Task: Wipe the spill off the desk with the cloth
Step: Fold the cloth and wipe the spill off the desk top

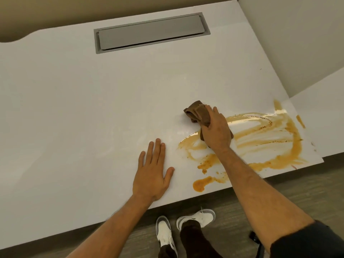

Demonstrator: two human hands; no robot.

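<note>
The right hand (216, 130) grips a bunched brown cloth (195, 111) on the white desk (74, 108), its fingers (210, 110) curled over the cloth and pressing it down. Part of the cloth sticks out beyond the fingertips toward the far side, and a bit shows under the heel of the hand. The cloth sits at the left end of an orange-brown spill (270, 138), which is smeared in wide streaks across the desk's right front corner, with thicker blobs near the front edge. The left hand (151, 174) lies flat on the desk just left of the spill, palm down, fingers straight and slightly spread, holding nothing. A grey rectangular cover (150, 32) is set into the desk near its far edge. Below the front edge, two white and grey shoes (197, 218) stand on the floor (288, 192).
</note>
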